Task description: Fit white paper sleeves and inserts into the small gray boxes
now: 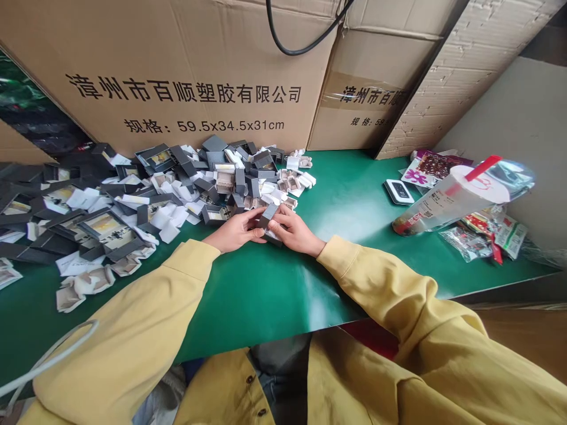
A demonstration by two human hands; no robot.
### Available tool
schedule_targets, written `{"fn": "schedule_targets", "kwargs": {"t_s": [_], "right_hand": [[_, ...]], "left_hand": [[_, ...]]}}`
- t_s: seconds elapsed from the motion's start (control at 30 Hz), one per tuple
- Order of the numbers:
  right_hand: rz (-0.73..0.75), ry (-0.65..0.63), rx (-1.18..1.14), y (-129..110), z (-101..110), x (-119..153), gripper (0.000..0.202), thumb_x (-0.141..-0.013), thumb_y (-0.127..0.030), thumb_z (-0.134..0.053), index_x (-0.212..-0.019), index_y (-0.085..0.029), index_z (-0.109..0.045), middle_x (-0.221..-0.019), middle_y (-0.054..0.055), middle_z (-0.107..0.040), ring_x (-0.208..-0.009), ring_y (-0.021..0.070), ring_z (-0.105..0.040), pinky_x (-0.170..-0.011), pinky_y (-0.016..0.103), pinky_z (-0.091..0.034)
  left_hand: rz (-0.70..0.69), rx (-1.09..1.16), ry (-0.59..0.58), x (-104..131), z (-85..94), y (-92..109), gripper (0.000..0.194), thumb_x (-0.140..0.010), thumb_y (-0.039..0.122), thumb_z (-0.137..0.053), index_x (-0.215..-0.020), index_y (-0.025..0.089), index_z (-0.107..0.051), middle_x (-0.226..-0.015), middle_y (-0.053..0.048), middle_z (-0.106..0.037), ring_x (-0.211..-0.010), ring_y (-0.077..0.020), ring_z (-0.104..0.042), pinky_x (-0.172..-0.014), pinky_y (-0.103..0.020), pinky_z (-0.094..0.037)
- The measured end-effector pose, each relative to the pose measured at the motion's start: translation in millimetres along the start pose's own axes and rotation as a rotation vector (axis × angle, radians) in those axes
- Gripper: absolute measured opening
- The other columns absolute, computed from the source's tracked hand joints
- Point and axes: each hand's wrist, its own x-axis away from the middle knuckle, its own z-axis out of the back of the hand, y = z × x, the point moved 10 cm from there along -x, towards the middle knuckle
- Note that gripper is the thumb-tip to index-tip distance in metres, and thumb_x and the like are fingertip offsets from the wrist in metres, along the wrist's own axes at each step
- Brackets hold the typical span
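Observation:
Between both hands is a small dark grey cardboard box (268, 215), held just over the green table. My left hand (238, 231) is closed on its left side, thumb and fingers pressed against it. From the other side my right hand (293, 230) grips the same box, with the thumb across its top. A bit of white shows at the box near the right fingers; what it is I cannot make out. Right behind and to the left of the hands lies a heap of dark grey box parts (215, 159) mixed with folded white paperboard inserts (170, 227).
Large brown cartons (186, 59) stand along the back, with a black cable (290, 52) hanging before them. At right are a tilted drink cup (447, 198), a small white device (398, 192) and snack packets (482, 236). The green table (257, 301) ends at my body.

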Motion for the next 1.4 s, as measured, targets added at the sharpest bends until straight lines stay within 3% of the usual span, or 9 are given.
{"fn": "schedule_targets", "kwargs": {"t_s": [0.17, 0.37, 0.63, 0.93, 1.07, 1.4], "right_hand": [[0.017, 0.000, 0.004, -3.3, 2.1, 0.3, 0.040, -0.092, -0.045, -0.035, -0.080, -0.017, -0.062, -0.085, 0.005, -0.047, -0.081, 0.0160, -0.049, -0.076, 0.031, -0.044], [0.090, 0.097, 0.201, -9.0, 15.1, 5.4, 0.030, -0.087, -0.043, -0.047, -0.088, -0.022, -0.067, -0.100, 0.008, -0.052, -0.090, 0.0194, -0.048, -0.083, 0.037, -0.043], [0.190, 0.009, 0.146, -20.5, 8.7, 6.2, 0.026, -0.090, -0.039, -0.043, -0.094, -0.022, -0.063, -0.099, 0.006, -0.061, -0.092, 0.0185, -0.052, -0.085, 0.034, -0.045], [0.244, -0.100, 0.085, -18.9, -2.5, 6.5, 0.045, -0.088, -0.054, -0.035, -0.103, -0.016, -0.054, -0.103, 0.011, -0.053, -0.093, 0.0192, -0.052, -0.082, 0.033, -0.046], [0.286, -0.163, 0.070, -21.5, -5.2, 5.2, 0.052, -0.081, -0.061, -0.045, -0.105, -0.016, -0.054, -0.101, 0.010, -0.052, -0.094, 0.0201, -0.051, -0.082, 0.034, -0.046], [0.278, -0.224, 0.069, -19.6, -9.9, 1.9, 0.037, -0.080, -0.048, -0.055, -0.094, -0.015, -0.058, -0.090, 0.007, -0.052, -0.082, 0.0168, -0.050, -0.074, 0.029, -0.046]], "left_hand": [[0.011, 0.002, 0.004, 0.0, 0.2, 0.7, 0.067, -0.071, 0.028, -0.068, -0.133, 0.022, -0.041, -0.118, -0.010, -0.057, -0.109, -0.0286, -0.054, -0.079, -0.044, -0.056], [0.008, 0.013, 0.025, 0.7, 4.0, 4.3, 0.070, -0.071, 0.028, -0.069, -0.133, 0.020, -0.039, -0.118, -0.011, -0.055, -0.108, -0.0274, -0.053, -0.079, -0.044, -0.056], [0.029, -0.061, -0.009, 4.1, 1.1, 5.5, 0.070, -0.073, 0.035, -0.067, -0.134, 0.018, -0.038, -0.120, -0.012, -0.056, -0.108, -0.0299, -0.054, -0.076, -0.039, -0.056], [0.001, -0.124, -0.017, 6.7, -2.1, 10.4, 0.067, -0.076, 0.041, -0.062, -0.134, 0.016, -0.040, -0.128, -0.015, -0.051, -0.112, -0.0330, -0.051, -0.080, -0.040, -0.054], [-0.060, -0.167, -0.002, 6.1, -2.1, 15.3, 0.062, -0.078, 0.040, -0.060, -0.131, 0.014, -0.042, -0.128, -0.014, -0.052, -0.115, -0.0312, -0.050, -0.089, -0.039, -0.048], [-0.044, -0.202, -0.002, 5.0, -3.6, 12.6, 0.063, -0.077, 0.041, -0.061, -0.129, 0.013, -0.039, -0.121, -0.015, -0.055, -0.115, -0.0288, -0.050, -0.088, -0.035, -0.049]]}}
